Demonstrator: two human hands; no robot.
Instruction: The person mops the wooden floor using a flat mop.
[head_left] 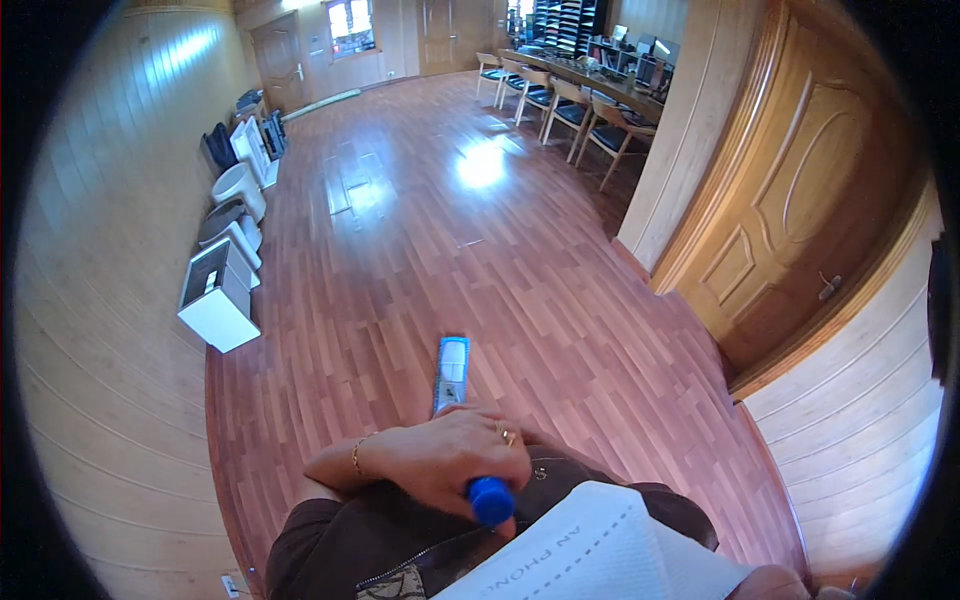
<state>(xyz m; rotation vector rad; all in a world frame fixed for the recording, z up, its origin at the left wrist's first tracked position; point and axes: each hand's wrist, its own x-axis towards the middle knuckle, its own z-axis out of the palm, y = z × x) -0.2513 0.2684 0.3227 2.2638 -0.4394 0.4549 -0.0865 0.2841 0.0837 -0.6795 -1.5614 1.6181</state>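
Note:
My left hand (450, 455), with a bracelet and rings, is closed around the handle of what looks like a flat mop. The handle's round blue end (491, 500) sticks out of my fist toward me. Beyond the hand, the narrow blue and pale mop head (452, 365) lies on the floor, and the shaft between is hidden. A strip of skin to the right of my left hand seems to be my right forearm (545, 440); the right hand's fingers are hidden. A white printed sheet (600, 550) covers part of the lower view, over my dark clothing.
Along the left wall stand a white box-like cabinet (225, 300), pale stools (240, 188) and other items. A closed wooden door (800, 190) is at the right. Several chairs (570, 110) line a long desk at the back right. Wood flooring (350, 270) stretches between, with bright reflections.

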